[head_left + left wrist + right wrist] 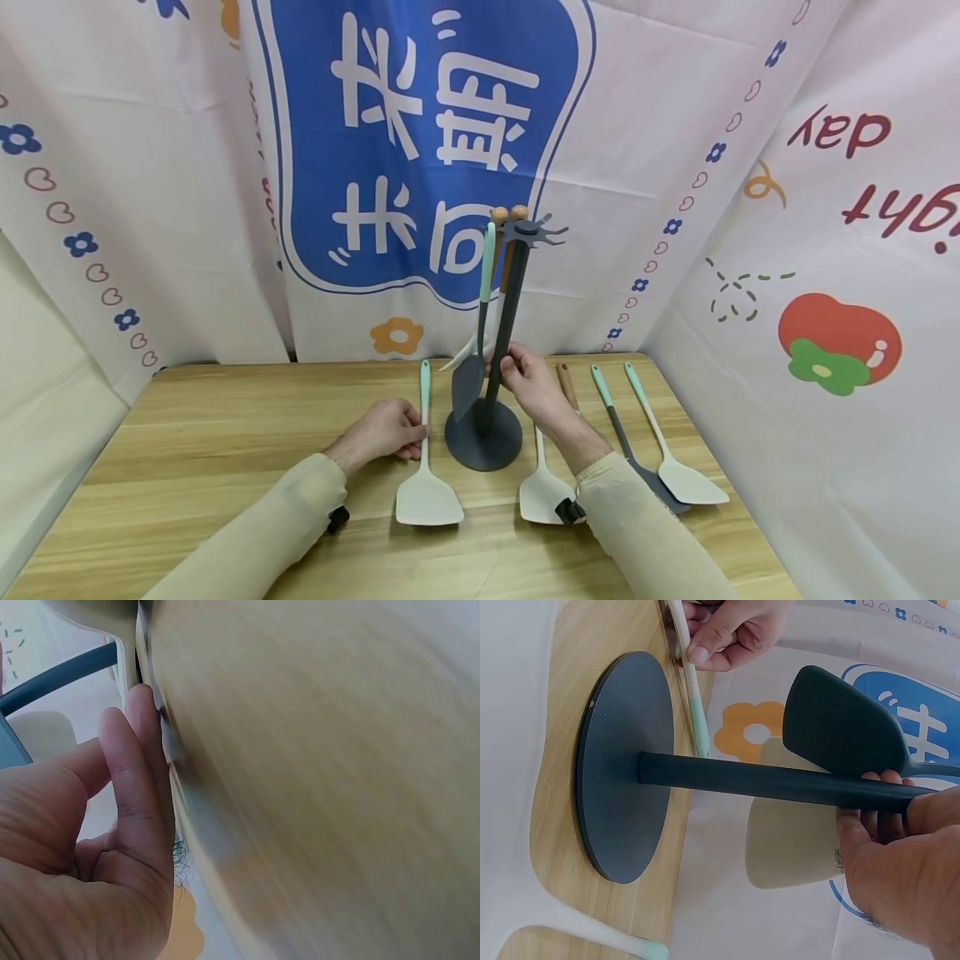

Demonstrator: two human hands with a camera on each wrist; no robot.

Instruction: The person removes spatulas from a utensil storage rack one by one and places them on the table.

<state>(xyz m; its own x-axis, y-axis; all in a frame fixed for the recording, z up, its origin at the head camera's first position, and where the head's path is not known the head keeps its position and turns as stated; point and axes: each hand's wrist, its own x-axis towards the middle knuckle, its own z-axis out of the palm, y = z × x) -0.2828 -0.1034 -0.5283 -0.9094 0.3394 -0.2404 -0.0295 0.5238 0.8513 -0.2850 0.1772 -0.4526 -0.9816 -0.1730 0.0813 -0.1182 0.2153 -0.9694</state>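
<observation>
A dark utensil stand (510, 312) with a round base and a hooked top stands on the wooden table. My right hand (536, 387) grips its pole at mid-height, thumb and fingers on either side. From the hooks hang a dark spatula (840, 724) with a mint handle and, behind it, utensils with brown handles. A pale spatula head (791, 847) shows behind the pole. To the left of the base, my left hand (388, 425) pinches the handle of a white spatula (429, 498) with a mint end, its head toward me on the table.
Right of the stand lies another white spatula (540, 496), partly under my right forearm. Beyond it are a brown-handled utensil (567, 385), a dark spatula (622, 433) and a white spatula (690, 483) overlapping it. A printed cloth (622, 125) hangs behind the table.
</observation>
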